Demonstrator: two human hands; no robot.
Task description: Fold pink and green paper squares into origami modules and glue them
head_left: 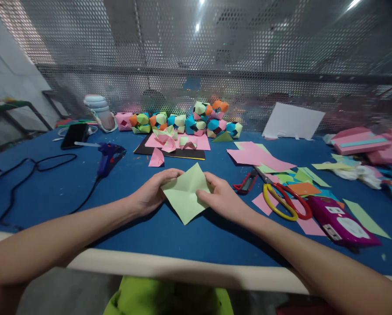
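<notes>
Between my two hands is a light green square of paper (pixel 186 194), turned corner-up, with faint creases crossing at its middle. My left hand (pixel 154 190) grips its left corner, fingers beneath and mostly hidden. On the right side, my right hand (pixel 223 197) pinches the sheet with the thumb on top near the centre. The paper is held just over the blue table (pixel 169 238). Beyond it, a small folded pink paper (pixel 157 158) lies near a black sheet (pixel 185 153) that bears pink paper and several folded pieces.
A blue glue gun (pixel 106 158) with its black cord lies left, near a phone (pixel 75 135) and a bottle (pixel 99 113). Colourful folded paper balls (pixel 199 124) line the back. Scissors (pixel 286 201), a red cutter (pixel 246 181), a purple pouch (pixel 341 221) and paper scraps occupy the right.
</notes>
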